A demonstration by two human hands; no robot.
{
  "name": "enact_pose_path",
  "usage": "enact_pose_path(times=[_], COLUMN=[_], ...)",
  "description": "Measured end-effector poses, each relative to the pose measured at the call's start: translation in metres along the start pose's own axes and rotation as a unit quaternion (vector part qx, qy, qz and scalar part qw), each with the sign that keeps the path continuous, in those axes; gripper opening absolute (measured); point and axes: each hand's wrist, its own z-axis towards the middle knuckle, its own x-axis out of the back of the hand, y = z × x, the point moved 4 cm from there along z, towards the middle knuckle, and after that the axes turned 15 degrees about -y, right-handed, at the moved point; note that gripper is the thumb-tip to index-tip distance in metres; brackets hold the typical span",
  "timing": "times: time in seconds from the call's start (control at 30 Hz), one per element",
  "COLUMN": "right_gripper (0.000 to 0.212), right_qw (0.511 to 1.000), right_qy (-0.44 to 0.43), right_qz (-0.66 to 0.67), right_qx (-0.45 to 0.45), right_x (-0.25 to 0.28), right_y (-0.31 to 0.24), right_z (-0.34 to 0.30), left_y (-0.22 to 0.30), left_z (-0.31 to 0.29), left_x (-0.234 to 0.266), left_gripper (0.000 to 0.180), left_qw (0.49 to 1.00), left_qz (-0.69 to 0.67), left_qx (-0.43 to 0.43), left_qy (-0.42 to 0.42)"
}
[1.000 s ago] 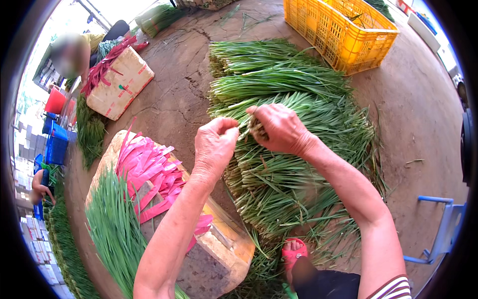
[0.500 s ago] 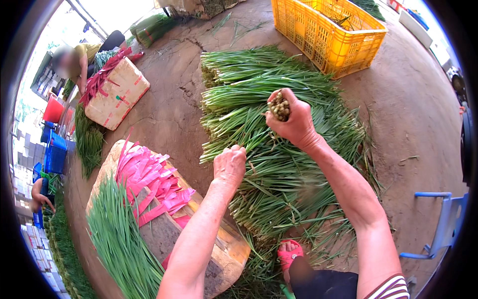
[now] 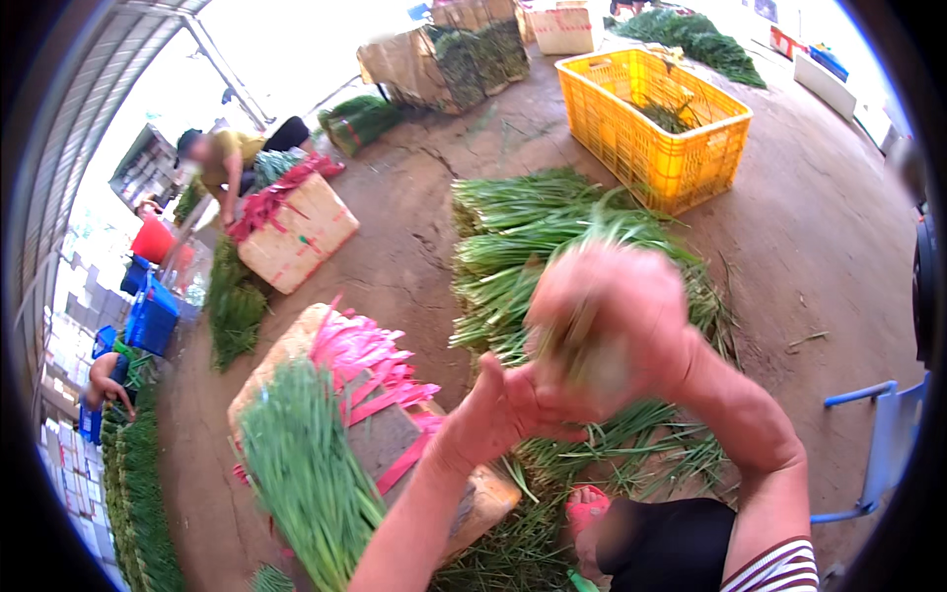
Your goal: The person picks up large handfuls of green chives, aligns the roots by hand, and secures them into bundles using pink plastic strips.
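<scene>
My right hand [image 3: 631, 306], smeared by motion, is closed around a bunch of garlic chives [image 3: 575, 345], its pale cut ends toward me. Just below and to the left, my left hand [image 3: 503, 412] is spread with its palm toward the bunch. Whether its fingers touch the stems is hard to tell. Beneath both hands, a wide heap of garlic chives [image 3: 513, 252] lies in rows on the floor. More loose chives [image 3: 301, 454] rest on a low board-topped block [image 3: 258, 367] at my left, beside flat pink strips [image 3: 370, 350].
A yellow crate [image 3: 661, 148] with some greens inside stands beyond the heap. Far left, a person [image 3: 237, 163] bends over a white foam box [image 3: 299, 237]; another person's arm [image 3: 110, 383] shows lower down. A blue chair [image 3: 893, 444] is at my right.
My right hand has come down and nearer with its bunch, and my left hand has unclenched and moved right beside it. The view has shifted, so the surroundings sit lower and farther right.
</scene>
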Motion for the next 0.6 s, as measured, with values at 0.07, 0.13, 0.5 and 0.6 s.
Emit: enact_pose_path(times=[0.07, 0.13, 0.5, 0.6], right_gripper=[0.015, 0.021, 0.051, 0.053], right_qw=[0.987, 0.948, 0.789, 0.879], right_qy=[-0.069, -0.171, -0.298, -0.248], right_qz=[0.003, 0.048, 0.39, 0.326], right_qx=[0.143, 0.265, 0.371, 0.246], right_x=[-0.018, -0.037, -0.054, -0.068], right_y=[-0.062, -0.13, -0.285, -0.29], right_z=[0.016, 0.023, -0.008, 0.0], left_y=[-0.01, -0.011, -0.06, -0.057], left_z=[-0.023, -0.065, -0.232, -0.265], left_x=[-0.046, -0.094, -0.144, -0.159], left_gripper=[0.103, 0.113, 0.097, 0.09], left_qw=[0.99, 0.959, 0.9, 0.882], left_qz=[-0.106, -0.186, 0.008, 0.107], left_qx=[-0.095, -0.214, -0.417, -0.389], left_qy=[-0.007, 0.008, 0.124, 0.243])
